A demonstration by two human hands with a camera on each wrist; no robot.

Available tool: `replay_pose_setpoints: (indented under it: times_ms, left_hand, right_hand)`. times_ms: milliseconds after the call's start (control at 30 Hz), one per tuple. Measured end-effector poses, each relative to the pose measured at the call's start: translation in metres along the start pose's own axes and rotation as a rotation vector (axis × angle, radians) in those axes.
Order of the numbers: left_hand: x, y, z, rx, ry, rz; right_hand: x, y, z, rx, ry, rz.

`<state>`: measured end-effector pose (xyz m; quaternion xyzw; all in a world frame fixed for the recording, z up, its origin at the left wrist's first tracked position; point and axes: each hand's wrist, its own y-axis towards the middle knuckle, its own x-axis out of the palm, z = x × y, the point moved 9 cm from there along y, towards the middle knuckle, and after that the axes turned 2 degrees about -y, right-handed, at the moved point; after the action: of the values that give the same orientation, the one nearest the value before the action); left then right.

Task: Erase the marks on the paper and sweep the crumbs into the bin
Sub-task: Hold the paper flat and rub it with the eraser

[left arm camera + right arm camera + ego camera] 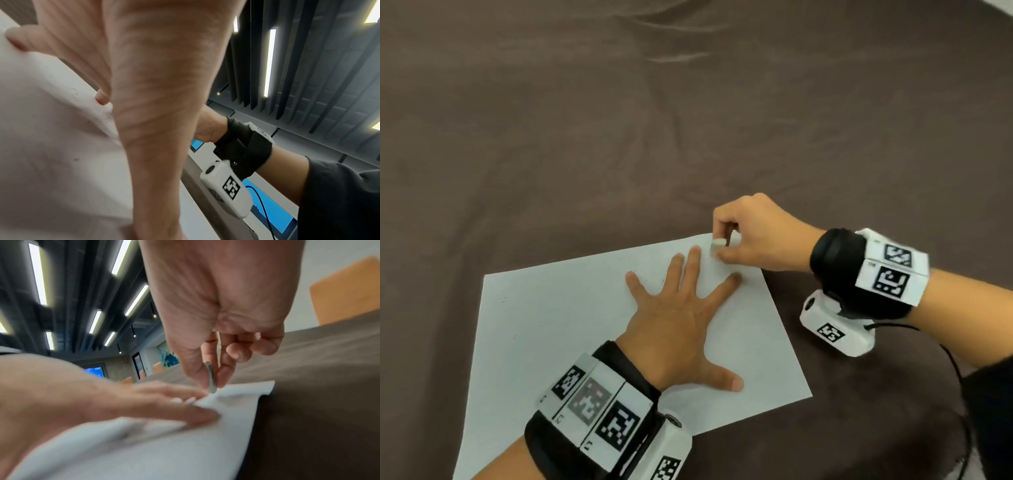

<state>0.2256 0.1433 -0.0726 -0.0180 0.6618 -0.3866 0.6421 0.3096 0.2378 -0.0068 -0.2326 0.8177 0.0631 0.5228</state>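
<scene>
A white sheet of paper (558,329) lies on the brown tablecloth, with a few faint pencil marks (663,281) near my left fingers and along its left side. My left hand (681,315) lies flat on the sheet with its fingers spread, pressing it down. My right hand (750,236) pinches a small pale eraser (717,244) between thumb and fingers at the sheet's far right corner, its tip on the paper. In the right wrist view the eraser (211,378) stands thin and upright on the paper (236,410). No bin is in view.
The brown tablecloth (619,120) covers the whole table, with folds at the far side. A black cable (959,377) runs from my right wrist camera down the right edge. An orange chair back (345,292) stands beyond the table.
</scene>
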Motion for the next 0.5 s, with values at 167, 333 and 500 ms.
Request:
replay_pose_setpoints:
  times_ms: [167,333,500]
  left_hand:
    - [0.0,-0.001,0.001,0.001,-0.003,-0.002]
    - [-0.001,0.0,0.0,0.02,-0.031,0.028]
    - [-0.003,-0.003,-0.001,0.031,-0.027,0.059]
  right_hand:
    - [-0.008,0.012,0.017,0.04,-0.041,0.056]
    - [-0.016,0.011,0.003,-0.028,-0.029,0.055]
    - [0.001,0.016,-0.003,-0.046,-0.202,-0.042]
